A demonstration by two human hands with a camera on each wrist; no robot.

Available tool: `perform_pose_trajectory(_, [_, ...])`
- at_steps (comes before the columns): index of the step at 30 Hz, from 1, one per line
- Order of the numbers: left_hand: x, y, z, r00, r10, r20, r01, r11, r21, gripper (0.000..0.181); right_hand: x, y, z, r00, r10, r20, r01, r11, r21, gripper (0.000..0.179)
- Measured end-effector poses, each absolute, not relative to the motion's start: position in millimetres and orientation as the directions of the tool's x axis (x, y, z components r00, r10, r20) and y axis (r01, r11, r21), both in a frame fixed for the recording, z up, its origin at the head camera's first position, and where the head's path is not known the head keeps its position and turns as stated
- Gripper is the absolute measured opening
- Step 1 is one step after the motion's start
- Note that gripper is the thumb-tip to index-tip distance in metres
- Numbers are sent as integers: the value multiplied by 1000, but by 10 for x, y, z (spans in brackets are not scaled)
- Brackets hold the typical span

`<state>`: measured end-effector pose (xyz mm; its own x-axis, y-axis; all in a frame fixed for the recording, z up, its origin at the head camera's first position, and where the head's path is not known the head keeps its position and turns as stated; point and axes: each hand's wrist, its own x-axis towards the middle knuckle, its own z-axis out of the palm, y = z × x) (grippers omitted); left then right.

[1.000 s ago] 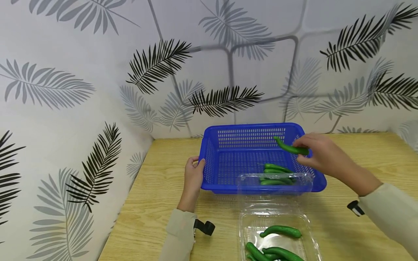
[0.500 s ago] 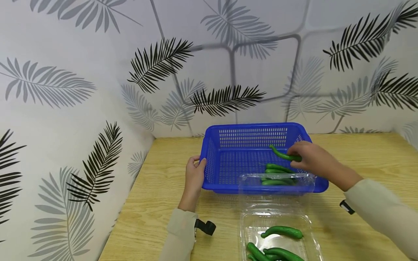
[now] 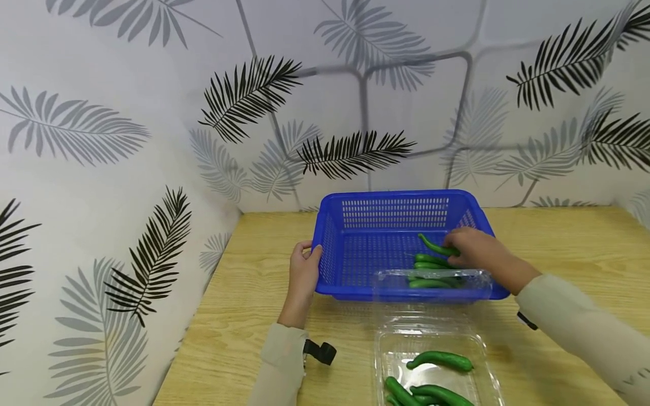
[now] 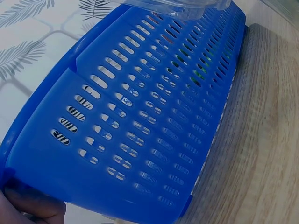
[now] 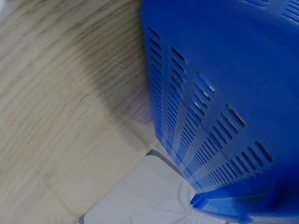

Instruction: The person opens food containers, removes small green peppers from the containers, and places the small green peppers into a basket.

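In the head view a blue slotted plastic basket (image 3: 365,292) stands on the wooden table. My left hand (image 3: 303,273) grips its left rim, and the left wrist view shows fingers (image 4: 37,205) at the basket's edge. Inside the basket's right half, my right hand (image 3: 474,251) pinches a curved green chili pepper (image 3: 431,245) by its thicker end, just above several green peppers (image 3: 427,283) lying in a row on the basket floor. The right wrist view shows only the basket's slotted outer side (image 5: 210,107); the right hand is hidden there.
A clear plastic clamshell box (image 3: 378,361) lies open in front of the basket. Its raised lid (image 3: 431,274) overlaps the basket's front rim in the head view. Several green peppers (image 3: 440,360) lie in the box. A leaf-patterned wall (image 3: 325,113) rises behind the table (image 3: 244,316).
My right hand has moved left and down into the basket with the pepper, bringing it close to the row there. The left hand keeps its grip on the rim.
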<state>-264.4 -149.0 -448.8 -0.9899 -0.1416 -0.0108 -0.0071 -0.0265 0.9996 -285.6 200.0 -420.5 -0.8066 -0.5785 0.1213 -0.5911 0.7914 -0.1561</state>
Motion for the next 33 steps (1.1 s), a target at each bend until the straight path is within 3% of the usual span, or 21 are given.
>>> perform_pose_trajectory(18, [-2634,-1512,-4479,-991,-128,-22,-18,-34,999,31,-2841,1927,-4339,-839,-538,83,-544,836,-74,18])
perform_pose_trajectory(27, [-2622,-1509,-4469,-992,-128,-9,-5,-28,1000,28,-2796,1926,-4388,-839,-542,-56,-535,838,-106,26])
perform_pose_trajectory(33, [-2635,-1505,-4478,-992,-125,-4,0,-27,1000,29,-2781,1917,-4390,-843,-534,-60,-528,844,-97,28])
